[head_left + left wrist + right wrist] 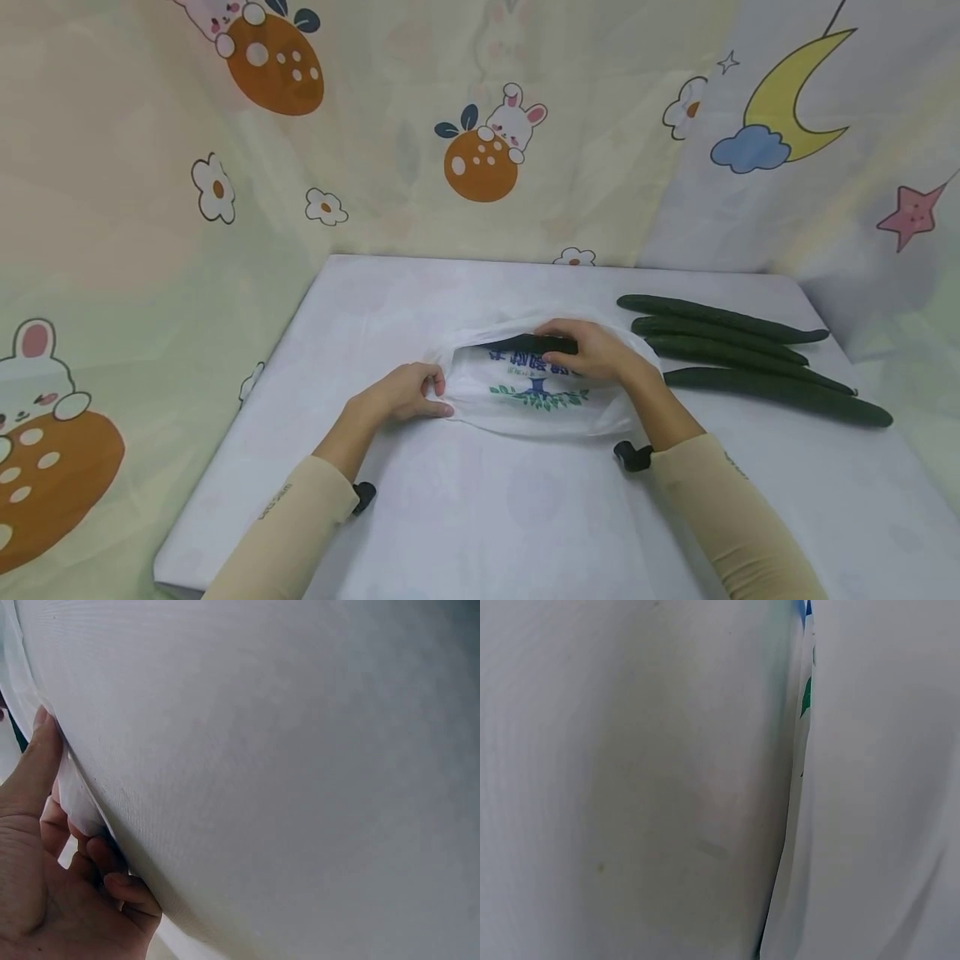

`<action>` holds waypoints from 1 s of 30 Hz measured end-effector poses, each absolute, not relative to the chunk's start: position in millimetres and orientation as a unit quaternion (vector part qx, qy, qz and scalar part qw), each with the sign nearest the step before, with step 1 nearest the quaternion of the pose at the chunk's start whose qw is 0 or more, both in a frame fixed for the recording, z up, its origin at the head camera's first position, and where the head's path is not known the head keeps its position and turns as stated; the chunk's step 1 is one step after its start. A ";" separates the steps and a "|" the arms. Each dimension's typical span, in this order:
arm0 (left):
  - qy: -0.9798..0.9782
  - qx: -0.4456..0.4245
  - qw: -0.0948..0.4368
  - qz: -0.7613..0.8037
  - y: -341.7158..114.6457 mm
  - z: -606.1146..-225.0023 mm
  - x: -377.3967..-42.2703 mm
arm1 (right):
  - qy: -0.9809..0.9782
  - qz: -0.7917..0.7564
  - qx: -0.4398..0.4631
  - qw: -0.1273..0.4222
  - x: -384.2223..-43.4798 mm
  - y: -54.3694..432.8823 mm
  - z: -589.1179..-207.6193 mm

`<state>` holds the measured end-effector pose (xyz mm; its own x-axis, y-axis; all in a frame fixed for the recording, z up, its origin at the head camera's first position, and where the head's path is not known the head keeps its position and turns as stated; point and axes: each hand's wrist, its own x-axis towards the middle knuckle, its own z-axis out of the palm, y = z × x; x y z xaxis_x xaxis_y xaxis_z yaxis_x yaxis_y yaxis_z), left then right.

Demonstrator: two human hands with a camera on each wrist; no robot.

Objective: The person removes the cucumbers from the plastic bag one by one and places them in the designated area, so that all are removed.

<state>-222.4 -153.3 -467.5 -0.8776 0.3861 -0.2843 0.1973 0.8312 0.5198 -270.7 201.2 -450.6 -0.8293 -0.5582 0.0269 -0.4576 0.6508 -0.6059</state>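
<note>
A white plastic bag [480, 392] with blue and green print lies on the table, its mouth spread. My right hand [596, 350] reaches over the bag and grips a dark green cucumber [525, 342], whose far end goes in at the left of the opening. With thumb and fingers, my left hand [411, 392] pinches the bag's left edge. In the left wrist view the thin plastic [79, 799] shows between the left hand's thumb and fingers. The right wrist view holds only white surfaces and a strip of the printed bag [799, 802]; the right hand is out of sight there.
Several more long cucumbers [780, 396] lie side by side on the right part of the white-covered table [480, 517], close to the right forearm. Behind the table and along its sides hangs a cartoon-printed cloth [390, 150].
</note>
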 end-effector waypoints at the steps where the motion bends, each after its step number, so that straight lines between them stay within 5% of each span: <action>1: 0.937 0.155 0.193 0.245 -153.8 -468.0 -222.1 | 0.905 -0.311 -0.279 0.082 -270.8 201.5 -450.8; 30: 0.936 0.155 0.197 0.248 -153.6 -467.2 -223.1 | 0.926 -0.272 -0.245 0.093 -279.3 202.1 -463.7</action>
<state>-223.1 -153.6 -467.2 -0.8745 0.3869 -0.2926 0.1917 0.8297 0.5242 -279.3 202.1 -463.7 -0.8626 -0.5045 -0.0387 -0.4035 0.7320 -0.5489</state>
